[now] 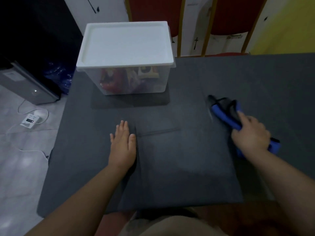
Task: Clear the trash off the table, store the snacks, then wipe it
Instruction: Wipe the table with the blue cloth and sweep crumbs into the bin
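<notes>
Room: dim, with pale floor tiles at left, red chairs behind, a yellow wall at far right.
Table: dark grey, matte, filling most of the view; no loose trash visible on it, so wiping looks like the step in hand. A seam or fold line runs across the middle; could snag the cloth and bunch it on a fast stroke.
Storage box: clear plastic under a white lid, standing at the far left of the table near its left edge; snack packets showing through the wall, so storing seems done. Risk: a wide sweep from the right could nudge the box toward that edge and tip it off.
Left hand: flat on the table, palm down, fingers straight and close together, thumb slightly apart, holding nothing. Probably bracing; leaning too hard could shift the table covering.
Right hand: at the right side of the table, fingers curled around the cloth, blurred by motion, so exact grip hard to read.
Cloth: blue with dark parts, bunched, one end trailing past the wrist. Risk: bunched cloth covers little surface and leaves unwiped strips; loose end may drag.
Power strip: white, on the floor at left, cable trailing; anything knocked off the left edge would land near it.
</notes>
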Demonstrator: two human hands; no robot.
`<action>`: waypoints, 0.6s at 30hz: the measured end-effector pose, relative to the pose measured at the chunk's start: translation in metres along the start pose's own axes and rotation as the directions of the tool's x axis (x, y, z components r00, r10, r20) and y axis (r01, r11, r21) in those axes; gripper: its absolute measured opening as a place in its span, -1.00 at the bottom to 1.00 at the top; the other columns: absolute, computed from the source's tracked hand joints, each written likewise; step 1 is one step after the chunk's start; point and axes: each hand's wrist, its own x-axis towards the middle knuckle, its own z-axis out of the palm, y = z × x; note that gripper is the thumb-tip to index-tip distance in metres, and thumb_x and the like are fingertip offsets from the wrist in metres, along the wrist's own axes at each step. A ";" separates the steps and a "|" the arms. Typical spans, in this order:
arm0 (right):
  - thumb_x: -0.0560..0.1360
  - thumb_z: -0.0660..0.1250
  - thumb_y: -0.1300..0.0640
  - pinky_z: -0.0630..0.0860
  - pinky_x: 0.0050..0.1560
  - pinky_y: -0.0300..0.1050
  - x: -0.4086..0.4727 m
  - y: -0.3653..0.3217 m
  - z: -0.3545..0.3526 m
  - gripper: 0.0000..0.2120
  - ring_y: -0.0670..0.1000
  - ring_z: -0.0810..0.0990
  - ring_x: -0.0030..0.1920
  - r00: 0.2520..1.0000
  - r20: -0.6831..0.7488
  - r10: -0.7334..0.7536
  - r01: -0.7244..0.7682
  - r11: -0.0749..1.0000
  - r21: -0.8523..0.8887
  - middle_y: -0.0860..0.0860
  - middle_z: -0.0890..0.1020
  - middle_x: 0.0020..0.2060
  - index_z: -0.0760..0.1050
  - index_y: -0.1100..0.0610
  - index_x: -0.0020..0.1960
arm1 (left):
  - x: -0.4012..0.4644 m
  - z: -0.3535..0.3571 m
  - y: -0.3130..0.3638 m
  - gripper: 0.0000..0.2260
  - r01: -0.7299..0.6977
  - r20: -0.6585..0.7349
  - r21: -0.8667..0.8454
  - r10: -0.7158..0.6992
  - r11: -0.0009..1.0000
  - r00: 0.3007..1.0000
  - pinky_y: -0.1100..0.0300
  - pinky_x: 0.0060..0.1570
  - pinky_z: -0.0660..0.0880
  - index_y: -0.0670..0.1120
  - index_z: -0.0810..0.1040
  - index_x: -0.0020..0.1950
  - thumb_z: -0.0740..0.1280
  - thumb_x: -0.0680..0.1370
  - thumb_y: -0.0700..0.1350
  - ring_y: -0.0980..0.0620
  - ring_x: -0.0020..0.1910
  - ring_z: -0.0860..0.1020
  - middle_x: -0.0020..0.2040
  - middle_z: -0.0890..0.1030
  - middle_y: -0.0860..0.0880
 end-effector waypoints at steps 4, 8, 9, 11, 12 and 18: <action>0.49 0.22 0.04 0.34 0.19 0.07 0.023 -0.048 -0.005 -0.41 0.27 0.39 0.27 0.988 0.052 0.147 -0.149 0.988 0.029 0.16 0.35 0.38 0.16 -0.05 0.49 | 0.001 -0.001 -0.003 -0.40 -0.032 0.017 0.000 0.032 0.999 0.999 0.20 0.43 -0.29 -0.14 -0.05 0.54 -0.16 0.53 0.06 0.19 0.46 -0.14 0.56 -0.04 -0.03; 0.48 0.21 0.07 0.36 0.11 0.01 -0.016 -0.147 -0.002 -0.41 0.20 0.44 0.19 0.957 0.026 -0.290 0.289 0.957 0.010 0.07 0.40 0.33 0.17 -0.10 0.48 | 0.005 -0.001 -0.005 -0.41 -0.052 0.039 0.006 0.051 0.999 0.998 0.21 0.42 -0.30 -0.13 -0.05 0.54 -0.15 0.53 0.06 0.21 0.44 -0.15 0.56 -0.04 -0.03; 0.49 0.22 0.06 0.34 0.13 0.00 -0.035 -0.166 -0.001 -0.40 0.18 0.43 0.20 0.912 0.042 -0.408 0.407 0.913 0.024 0.05 0.36 0.36 0.13 -0.12 0.49 | 0.006 -0.001 -0.005 -0.41 -0.054 0.040 0.005 0.053 0.999 0.998 0.21 0.42 -0.31 -0.12 -0.03 0.54 -0.15 0.53 0.06 0.21 0.44 -0.14 0.56 -0.03 -0.03; 0.49 0.23 0.06 0.30 0.17 0.02 -0.072 -0.187 0.001 -0.36 0.16 0.39 0.24 0.816 0.096 -0.570 0.562 0.821 0.096 0.03 0.29 0.42 0.08 -0.12 0.51 | 0.011 -0.002 -0.005 -0.41 -0.058 0.022 0.013 0.058 0.998 0.998 0.17 0.43 -0.29 -0.10 0.00 0.54 -0.14 0.53 0.08 0.16 0.49 -0.11 0.56 -0.01 -0.05; 0.47 0.27 0.07 0.31 0.17 0.03 -0.086 -0.188 0.003 -0.34 0.15 0.40 0.24 0.778 0.118 -0.618 0.605 0.786 0.126 0.03 0.30 0.43 0.11 -0.11 0.51 | 0.013 -0.003 -0.006 -0.40 -0.053 -0.002 0.018 0.053 0.998 0.999 0.14 0.44 -0.27 -0.09 0.02 0.54 -0.15 0.53 0.11 0.10 0.51 -0.08 0.56 0.01 -0.06; 0.10 0.44 0.04 0.50 -0.29 -0.05 -0.110 -0.093 0.016 -0.30 0.15 0.60 -0.24 0.813 0.037 -0.581 0.580 0.814 0.034 0.03 0.64 0.05 0.53 -0.06 0.27 | 0.026 -0.004 -0.004 -0.42 -0.040 -0.031 0.023 0.040 0.999 0.999 0.02 0.49 -0.14 -0.11 0.08 0.53 -0.05 0.52 0.05 0.00 0.52 0.06 0.53 0.18 -0.07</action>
